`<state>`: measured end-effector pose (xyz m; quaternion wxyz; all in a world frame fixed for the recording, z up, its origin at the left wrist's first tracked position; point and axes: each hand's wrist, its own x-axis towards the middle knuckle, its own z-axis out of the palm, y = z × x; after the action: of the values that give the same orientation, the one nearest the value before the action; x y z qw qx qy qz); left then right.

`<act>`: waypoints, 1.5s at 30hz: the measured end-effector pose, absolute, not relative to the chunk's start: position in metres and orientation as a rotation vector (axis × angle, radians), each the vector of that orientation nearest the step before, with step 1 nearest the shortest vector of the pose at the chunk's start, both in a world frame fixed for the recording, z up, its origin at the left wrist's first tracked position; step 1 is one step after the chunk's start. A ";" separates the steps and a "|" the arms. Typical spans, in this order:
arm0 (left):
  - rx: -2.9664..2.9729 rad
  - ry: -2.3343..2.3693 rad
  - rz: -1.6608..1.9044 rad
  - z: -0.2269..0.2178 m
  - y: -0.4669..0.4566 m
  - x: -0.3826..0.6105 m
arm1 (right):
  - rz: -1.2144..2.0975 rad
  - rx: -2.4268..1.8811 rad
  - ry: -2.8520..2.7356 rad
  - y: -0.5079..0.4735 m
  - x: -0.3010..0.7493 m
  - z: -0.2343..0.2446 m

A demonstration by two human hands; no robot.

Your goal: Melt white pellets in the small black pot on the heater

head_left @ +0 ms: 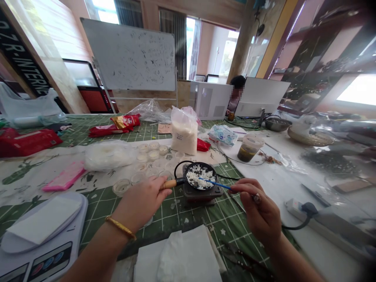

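Steadily, left-hand fingers [155, 185] grip the wooden handle [169, 184] of a small black pan [202, 166]. Right-hand fingers [243, 187] pinch a thin blue stick [213, 183] touching white granules [199, 177] inside.

**Window daylight, bright and bent at the edges**

We get strong daylight through the windows [190, 43] at the back, and the window [360, 89] on the right burns out to white. Glare streaks across the plastic sheet [320, 156] at right. Shadows stay soft and faint. The small black pan [201, 176] looks fairly sharp, while the shelves [320, 51] at upper right smear, bend and darken toward the corner.
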<state>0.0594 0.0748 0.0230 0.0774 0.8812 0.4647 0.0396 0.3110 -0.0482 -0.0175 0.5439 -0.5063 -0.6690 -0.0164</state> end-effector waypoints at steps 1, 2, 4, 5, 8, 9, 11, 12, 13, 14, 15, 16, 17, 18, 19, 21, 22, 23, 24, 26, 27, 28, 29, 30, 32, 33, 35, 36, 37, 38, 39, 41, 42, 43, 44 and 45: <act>2.646 1.394 0.124 0.022 0.075 0.059 | -0.033 -1.211 -1.632 -0.048 0.311 -0.018; 2.651 1.396 0.124 0.022 0.075 0.059 | -0.027 -1.221 -1.678 -0.047 0.310 -0.019; 2.658 1.395 0.117 0.021 0.075 0.059 | -0.035 -1.248 -1.702 -0.044 0.309 -0.021; 2.659 1.389 0.115 0.021 0.075 0.058 | -0.049 -1.257 -1.682 -0.042 0.308 -0.023; 2.655 1.368 0.128 0.021 0.076 0.058 | -0.080 -1.243 -1.682 -0.038 0.304 -0.025; 2.650 1.365 0.134 0.021 0.076 0.059 | -0.088 -1.239 -1.726 -0.037 0.303 -0.025; 2.640 1.361 0.147 0.022 0.075 0.059 | -0.116 -1.254 -1.788 -0.037 0.301 -0.026; 2.636 1.356 0.149 0.022 0.075 0.059 | -0.136 -1.271 -1.785 -0.037 0.301 -0.026; 2.634 1.352 0.147 0.022 0.075 0.059 | -0.152 -1.285 -1.762 -0.037 0.300 -0.025; 2.635 1.350 0.140 0.022 0.074 0.059 | -0.160 -1.287 -1.738 -0.038 0.300 -0.025; 2.637 1.352 0.131 0.023 0.074 0.059 | -0.155 -1.280 -1.729 -0.039 0.300 -0.024; 2.640 1.355 0.124 0.023 0.074 0.059 | -0.147 -1.267 -1.743 -0.040 0.299 -0.024; 2.644 1.357 0.121 0.024 0.074 0.059 | -0.142 -1.254 -1.769 -0.040 0.299 -0.024; 2.647 1.357 0.124 0.024 0.074 0.059 | -0.142 -1.250 -1.794 -0.040 0.299 -0.023; 2.649 1.358 0.127 0.024 0.074 0.060 | -0.149 -1.256 -1.806 -0.040 0.299 -0.023; 2.651 1.358 0.130 0.025 0.073 0.060 | -0.166 -1.279 -1.778 -0.040 0.300 -0.024; 2.652 1.359 0.127 0.026 0.072 0.060 | -0.165 -1.282 -1.755 -0.040 0.301 -0.024; 2.654 1.359 0.126 0.026 0.072 0.060 | -0.156 -1.279 -1.746 -0.040 0.301 -0.024; 2.657 1.355 0.132 0.026 0.072 0.060 | -0.143 -1.270 -1.757 -0.040 0.302 -0.024; 2.658 1.341 0.152 0.026 0.072 0.060 | -0.135 -1.259 -1.800 -0.040 0.302 -0.025; 2.653 1.340 0.151 0.026 0.072 0.060 | -0.143 -1.263 -1.810 -0.040 0.302 -0.025; 2.646 1.347 0.145 0.025 0.073 0.060 | -0.159 -1.272 -1.804 -0.040 0.301 -0.025; 2.640 1.356 0.131 0.024 0.074 0.060 | -0.180 -1.276 -1.788 -0.039 0.301 -0.026; 2.637 1.367 0.113 0.024 0.074 0.060 | -0.199 -1.273 -1.772 -0.039 0.301 -0.026; 2.640 1.376 0.089 0.023 0.075 0.060 | -0.227 -1.256 -1.798 -0.037 0.300 -0.027; 2.643 1.375 0.085 0.022 0.076 0.060 | -0.241 -1.250 -1.834 -0.037 0.299 -0.027; 2.647 1.372 0.086 0.021 0.076 0.060 | -0.268 -1.263 -1.884 -0.035 0.299 -0.028; 2.647 1.374 0.091 0.021 0.076 0.060 | -0.283 -1.281 -1.877 -0.035 0.299 -0.028; 2.649 1.373 0.096 0.021 0.076 0.060 | -0.294 -1.296 -1.853 -0.035 0.299 -0.027; 2.650 1.372 0.100 0.021 0.076 0.060 | -0.301 -1.301 -1.822 -0.035 0.299 -0.026; 2.651 1.369 0.105 0.021 0.076 0.060 | -0.300 -1.293 -1.809 -0.035 0.299 -0.026; 2.646 1.364 0.113 0.021 0.075 0.059 | -0.283 -1.249 -1.851 -0.036 0.298 -0.024; 2.643 1.358 0.118 0.021 0.075 0.059 | -0.276 -1.232 -1.880 -0.036 0.298 -0.024; 2.640 1.355 0.119 0.021 0.075 0.059 | -0.274 -1.225 -1.891 -0.036 0.298 -0.024; 2.638 1.354 0.120 0.021 0.075 0.059 | -0.273 -1.236 -1.877 -0.037 0.299 -0.024; 2.638 1.354 0.117 0.021 0.075 0.059 | -0.272 -1.254 -1.839 -0.037 0.299 -0.024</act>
<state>0.0588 0.0751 0.0214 0.0870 0.8855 0.4547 0.0393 0.2993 -0.0366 -0.0243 0.4345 -0.5037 -0.7386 -0.1091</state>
